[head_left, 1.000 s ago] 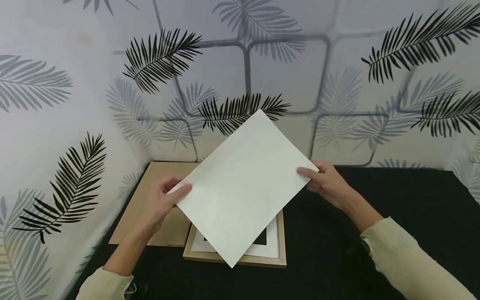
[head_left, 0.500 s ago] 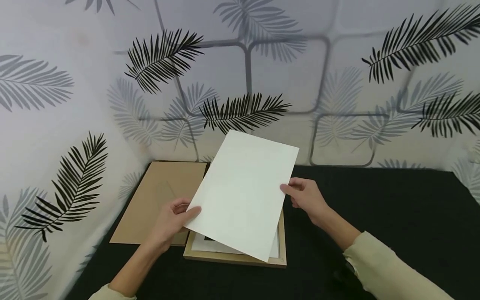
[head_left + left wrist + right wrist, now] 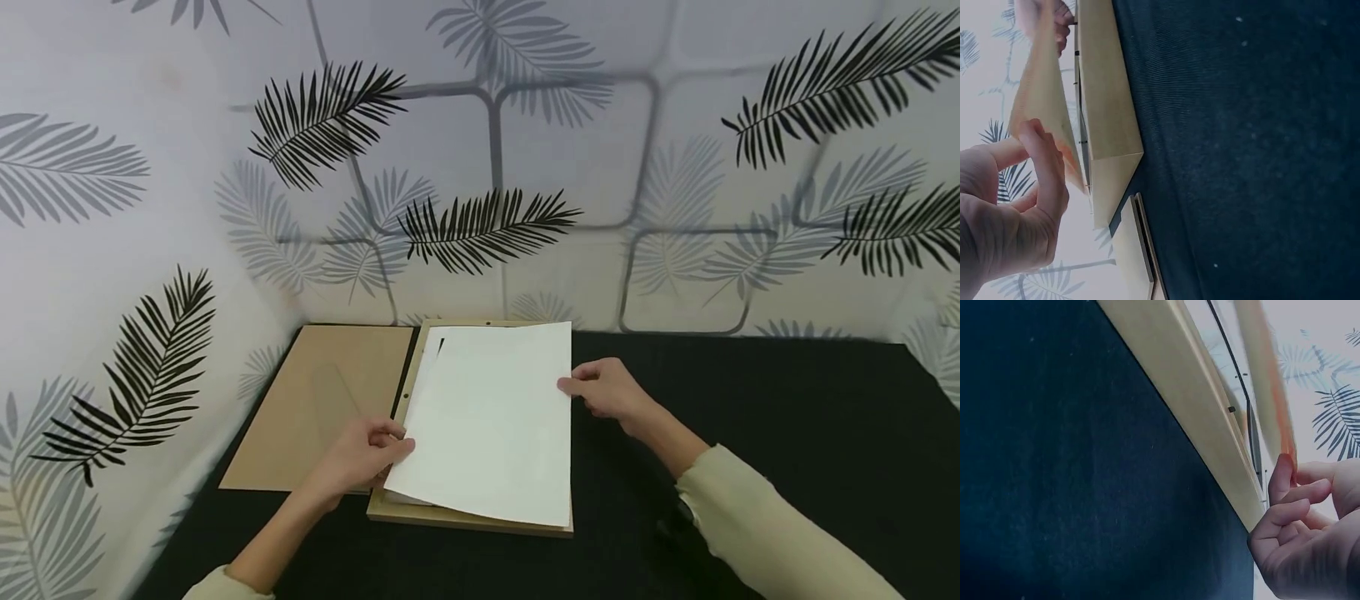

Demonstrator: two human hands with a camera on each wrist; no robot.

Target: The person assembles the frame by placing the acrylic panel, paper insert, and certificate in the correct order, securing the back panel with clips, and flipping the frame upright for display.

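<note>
A blank white sheet hangs just above a light wooden picture frame in the head view, covering most of it. My left hand pinches the sheet's left edge near the lower corner. On the opposite side, my right hand pinches the right edge between thumb and fingers. The left wrist view shows the sheet bowed and apart from the frame's side. From the right wrist, the sheet also stands off the frame. A dark-marked white sheet under it is mostly hidden.
Left of the frame lie brown boards, stacked, with a faint clear patch on top. Black cloth covers the table. Behind stands a pale curtain printed with leaves.
Both hands have lowered the white sheet toward the wooden frame and turned it from a diagonal slant to nearly line up with the frame. The right hand has also moved left.
</note>
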